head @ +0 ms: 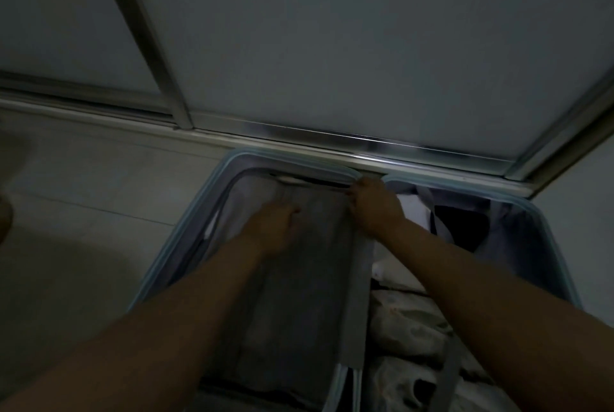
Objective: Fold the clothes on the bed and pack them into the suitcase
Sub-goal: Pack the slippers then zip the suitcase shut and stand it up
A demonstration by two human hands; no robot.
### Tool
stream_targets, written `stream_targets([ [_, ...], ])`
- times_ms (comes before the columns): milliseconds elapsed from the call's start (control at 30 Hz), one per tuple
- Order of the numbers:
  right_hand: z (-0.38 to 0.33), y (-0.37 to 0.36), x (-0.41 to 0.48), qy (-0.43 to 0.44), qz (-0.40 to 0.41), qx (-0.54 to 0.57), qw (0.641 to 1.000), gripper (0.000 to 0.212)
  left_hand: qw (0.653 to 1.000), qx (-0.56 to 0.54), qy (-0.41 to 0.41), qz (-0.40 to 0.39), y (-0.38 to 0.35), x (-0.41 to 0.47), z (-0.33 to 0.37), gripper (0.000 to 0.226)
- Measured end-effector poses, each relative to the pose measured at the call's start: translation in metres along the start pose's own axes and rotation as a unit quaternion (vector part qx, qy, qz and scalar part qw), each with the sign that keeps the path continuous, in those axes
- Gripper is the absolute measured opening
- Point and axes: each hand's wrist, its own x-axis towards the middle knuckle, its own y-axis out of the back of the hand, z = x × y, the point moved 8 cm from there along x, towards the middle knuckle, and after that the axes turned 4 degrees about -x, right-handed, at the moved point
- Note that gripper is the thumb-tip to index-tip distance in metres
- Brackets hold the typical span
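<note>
Clothes already fill the right half of the open suitcase on the floor, so packing looks nearly done: the left grip rests on the left half's divider panel, whether flat or curled I cannot tell, while the right grip pinches the panel's far right corner beside the clothes.

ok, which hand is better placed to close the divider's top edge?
Right, probably. The right hand sits at the top right corner of the divider, where the dark gap along that edge ends. The left hand lies mid-panel, better suited to holding the fabric down.
</note>
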Motion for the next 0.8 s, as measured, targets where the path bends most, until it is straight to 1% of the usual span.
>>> stream_targets([
  [67,0.011,0.003,0.014,0.004,-0.012,-0.042,0.999,0.028,0.999,0.034,-0.039,0.005,-0.011,0.024,0.019,0.047],
  [167,0.018,0.004,0.035,0.027,-0.022,-0.074,0.997,0.029,0.994,0.079,-0.078,0.012,-0.024,0.061,0.041,0.053],
  [267,0.020,0.003,0.050,0.023,-0.031,-0.123,0.992,0.028,0.992,0.094,-0.089,0.011,-0.036,0.090,0.048,0.057],
  [400,0.010,0.001,0.063,0.020,-0.048,-0.165,0.985,0.026,0.985,0.147,-0.084,0.036,-0.038,0.106,0.043,0.049],
  [500,0.009,0.001,0.062,0.017,-0.039,-0.174,0.984,0.024,0.977,0.177,-0.103,0.064,-0.029,0.111,0.045,0.044],
  [600,0.010,0.002,0.061,0.015,-0.033,-0.163,0.986,0.023,0.977,0.160,-0.116,0.084,-0.022,0.115,0.047,0.038],
  [700,0.007,-0.001,0.063,0.018,-0.046,-0.155,0.987,0.022,0.983,0.114,-0.109,0.093,-0.018,0.117,0.050,0.033],
  [800,0.006,-0.003,0.066,0.024,-0.044,-0.153,0.987,0.024,0.983,0.082,-0.108,0.125,-0.010,0.118,0.059,0.028],
])
